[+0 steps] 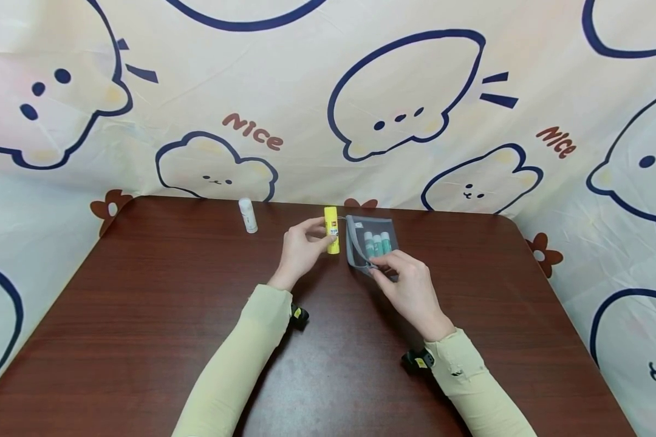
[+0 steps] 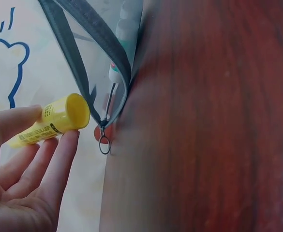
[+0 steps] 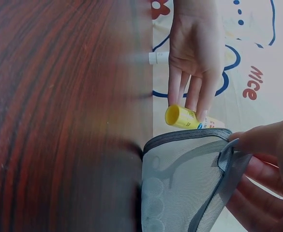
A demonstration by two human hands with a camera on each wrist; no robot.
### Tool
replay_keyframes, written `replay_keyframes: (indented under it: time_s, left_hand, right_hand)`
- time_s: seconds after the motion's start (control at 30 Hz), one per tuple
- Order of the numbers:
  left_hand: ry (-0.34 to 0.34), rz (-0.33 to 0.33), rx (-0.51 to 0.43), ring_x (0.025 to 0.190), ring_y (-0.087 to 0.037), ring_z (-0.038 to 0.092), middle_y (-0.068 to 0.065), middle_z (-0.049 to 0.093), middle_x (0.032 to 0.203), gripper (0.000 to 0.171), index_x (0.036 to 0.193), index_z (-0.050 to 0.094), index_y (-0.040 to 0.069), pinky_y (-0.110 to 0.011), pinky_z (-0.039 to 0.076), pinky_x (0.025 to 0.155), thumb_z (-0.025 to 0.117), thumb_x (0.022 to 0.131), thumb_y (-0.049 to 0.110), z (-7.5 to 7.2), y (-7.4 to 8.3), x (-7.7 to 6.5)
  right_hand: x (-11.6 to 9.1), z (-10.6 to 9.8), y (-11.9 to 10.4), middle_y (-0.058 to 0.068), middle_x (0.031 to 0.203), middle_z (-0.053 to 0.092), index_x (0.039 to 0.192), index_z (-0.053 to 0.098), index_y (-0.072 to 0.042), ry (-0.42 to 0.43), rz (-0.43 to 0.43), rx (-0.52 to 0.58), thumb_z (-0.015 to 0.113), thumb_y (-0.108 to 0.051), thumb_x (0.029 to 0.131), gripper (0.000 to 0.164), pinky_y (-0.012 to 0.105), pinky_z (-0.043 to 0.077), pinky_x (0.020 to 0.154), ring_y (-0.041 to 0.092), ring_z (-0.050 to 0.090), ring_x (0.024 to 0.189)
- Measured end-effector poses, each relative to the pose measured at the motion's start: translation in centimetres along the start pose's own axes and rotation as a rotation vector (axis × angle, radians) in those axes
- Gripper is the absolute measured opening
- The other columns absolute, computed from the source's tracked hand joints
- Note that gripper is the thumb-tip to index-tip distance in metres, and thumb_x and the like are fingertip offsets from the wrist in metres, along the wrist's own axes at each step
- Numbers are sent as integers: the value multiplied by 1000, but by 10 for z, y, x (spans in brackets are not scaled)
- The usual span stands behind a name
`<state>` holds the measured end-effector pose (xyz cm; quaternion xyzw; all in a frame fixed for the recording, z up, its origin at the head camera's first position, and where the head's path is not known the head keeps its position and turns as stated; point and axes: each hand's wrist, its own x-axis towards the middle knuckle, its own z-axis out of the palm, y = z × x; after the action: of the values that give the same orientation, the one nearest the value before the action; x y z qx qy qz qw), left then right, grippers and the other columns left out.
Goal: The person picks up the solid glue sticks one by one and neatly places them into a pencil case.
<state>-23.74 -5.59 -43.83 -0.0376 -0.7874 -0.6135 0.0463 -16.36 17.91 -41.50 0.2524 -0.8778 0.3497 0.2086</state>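
Note:
Between thumb and fingers my left hand holds a yellow glue stick, upright just left of a grey mesh zipper pouch. In the left wrist view the glue stick points its open-looking round end toward the pouch's unzipped mouth. My right hand pinches the near edge of that mouth, and the right wrist view shows the mesh pulled up by thumb and fingers. Inside the pouch several white and green glue sticks stand side by side. The zipper pull ring hangs at one end.
A white glue stick stands toward the back left of the brown table. Behind the table's far edge hangs a printed cloth, which also covers both sides.

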Motion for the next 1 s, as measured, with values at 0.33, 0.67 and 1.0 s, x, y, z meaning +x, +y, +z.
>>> replay_keyframes:
  time_s: [0.33,0.67,1.0]
  left_hand:
    - [-20,-37,-22,83,-19,72,-7,71,106,45,133,66,6,-33,61,71,80,91,14,6,0,-2]
    - [-36,-63,-59,82,-19,72,-8,70,105,46,134,65,6,-31,61,70,79,91,12,11,-2,-2]
    - [-49,-93,-99,83,-21,73,-11,71,105,47,135,64,4,-35,61,72,78,91,7,19,-1,0]
  right_hand:
    - [0,0,-1,0,93,70,103,79,-8,-1,8,-5,84,-1,83,21,32,61,70,9,67,80]
    - [0,1,-1,1,94,71,103,79,-7,-3,11,14,83,-2,85,20,36,61,69,12,68,81]
    - [0,0,-1,0,94,70,104,79,-8,-8,18,0,83,-2,84,21,31,60,70,9,67,81]
